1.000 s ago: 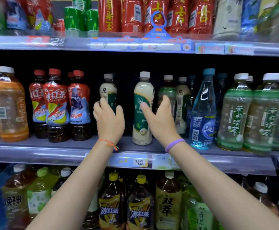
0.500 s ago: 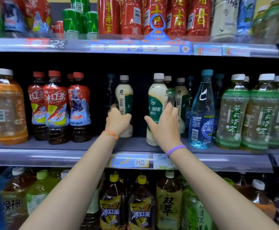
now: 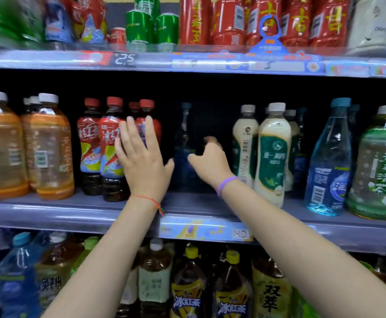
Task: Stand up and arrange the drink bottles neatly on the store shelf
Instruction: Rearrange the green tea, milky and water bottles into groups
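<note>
On the middle shelf (image 3: 49, 212), two cream milk-tea bottles (image 3: 271, 152) stand upright side by side, right of my hands. My left hand (image 3: 141, 161) is spread flat, fingers straight, in front of the red iced-tea bottles (image 3: 109, 145); whether it touches them is unclear. My right hand (image 3: 208, 161) reaches into the dark gap between the red and cream bottles, fingers loosely curled and holding nothing. A dark blue bottle (image 3: 184, 143) stands deep in that gap, just beyond both hands.
Orange drink bottles (image 3: 49, 152) fill the shelf's left end; a pale blue water bottle (image 3: 329, 161) and green tea bottles (image 3: 380, 166) stand at the right. Red and green cans (image 3: 166, 28) crowd the upper shelf. Large bottles (image 3: 231, 294) fill the shelf below.
Both hands let go of the cream bottles, which now stand together at the right. My left hand moved left to the red bottles and opened; my right hand moved into the gap.
</note>
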A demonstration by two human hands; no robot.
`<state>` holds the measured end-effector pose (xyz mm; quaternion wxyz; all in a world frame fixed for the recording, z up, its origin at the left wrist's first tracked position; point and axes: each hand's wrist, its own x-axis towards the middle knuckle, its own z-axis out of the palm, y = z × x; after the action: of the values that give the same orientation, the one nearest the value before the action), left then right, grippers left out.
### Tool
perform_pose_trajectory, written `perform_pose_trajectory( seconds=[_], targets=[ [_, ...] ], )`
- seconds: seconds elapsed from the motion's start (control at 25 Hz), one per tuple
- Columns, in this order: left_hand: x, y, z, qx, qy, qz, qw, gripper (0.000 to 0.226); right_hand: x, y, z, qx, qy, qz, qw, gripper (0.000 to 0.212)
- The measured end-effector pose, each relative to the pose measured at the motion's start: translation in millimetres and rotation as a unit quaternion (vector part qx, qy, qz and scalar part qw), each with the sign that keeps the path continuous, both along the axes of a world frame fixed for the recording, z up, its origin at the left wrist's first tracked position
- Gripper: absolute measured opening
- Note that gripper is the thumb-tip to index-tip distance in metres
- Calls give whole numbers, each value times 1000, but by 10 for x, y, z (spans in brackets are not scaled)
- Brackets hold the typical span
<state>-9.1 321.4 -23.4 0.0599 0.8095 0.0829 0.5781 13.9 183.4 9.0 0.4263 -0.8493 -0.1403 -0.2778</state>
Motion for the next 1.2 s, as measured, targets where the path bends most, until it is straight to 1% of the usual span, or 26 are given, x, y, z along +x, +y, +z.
perform_pose_trajectory(
  seconds=[0.04,0.08,0.16,0.2,0.28,0.36,0.4,0.48,0.56,0.6,0.64,0.68,0.72,0.76,0.8,0.84,0.92,0.96,1.0,1.04,1.12,1.2],
  targets=[
    [14,79,-11,22,19,12,1000,108,156,108,111,54,62,-3,997,60],
    [24,125,-29,45,25,23,998,109,300,196,201,92,109,-2,990,70],
    [37,151,-74,72,16,27,997,104,507,314,297,124,158,12,980,87],
    [30,147,-91,75,11,23,997,101,584,347,294,118,162,15,980,89],
    [25,151,-111,75,1,11,997,95,695,377,254,101,153,18,983,79],
    [21,184,-117,70,-3,1,998,91,699,383,234,104,132,16,986,68],
    [7,191,-115,68,-16,-13,997,87,676,373,224,109,124,15,986,67],
    [-35,129,-102,54,-70,-83,993,74,552,289,207,102,116,28,988,68],
    [-102,-20,-82,10,-105,-201,974,67,281,160,146,96,91,33,991,54],
    [-150,-138,-79,-25,-96,-265,959,69,132,63,110,85,59,21,994,46],
    [-201,-277,-87,-67,-74,-319,942,73,-19,-50,81,67,-1,-8,998,42],
    [-241,-395,-92,-111,-45,-353,928,77,-186,-140,68,55,-93,-37,993,40],
    [-262,-529,-102,-149,-17,-368,918,82,-342,-254,60,54,-197,-56,977,37],
    [-261,-665,-109,-182,8,-368,912,87,-468,-394,65,49,-296,-70,951,34],
    [-248,-797,-109,-215,31,-362,906,90,-544,-565,76,37,-369,-91,924,33],
    [-233,-923,-105,-247,47,-351,902,92,-591,-748,80,21,-413,-120,903,34],
    [-182,-1094,-104,-278,54,-330,900,90,-641,-1092,104,-8,-448,-199,872,41],
    [-168,-1185,-104,-281,54,-332,899,87,-646,-1294,117,-16,-445,-237,864,47],
    [-162,-1299,-103,-280,57,-340,896,86,-632,-1528,132,-17,-427,-266,864,53],
    [-165,-1395,-105,-278,60,-349,893,84,-597,-1737,152,-10,-394,-281,875,58],
    [-171,-1509,-117,-273,58,-360,890,83,-508,-2017,171,31,-286,-267,920,67],
    [-191,-1607,-126,-270,55,-354,894,81,-445,-2187,120,84,-162,-211,960,72]
  ],
)
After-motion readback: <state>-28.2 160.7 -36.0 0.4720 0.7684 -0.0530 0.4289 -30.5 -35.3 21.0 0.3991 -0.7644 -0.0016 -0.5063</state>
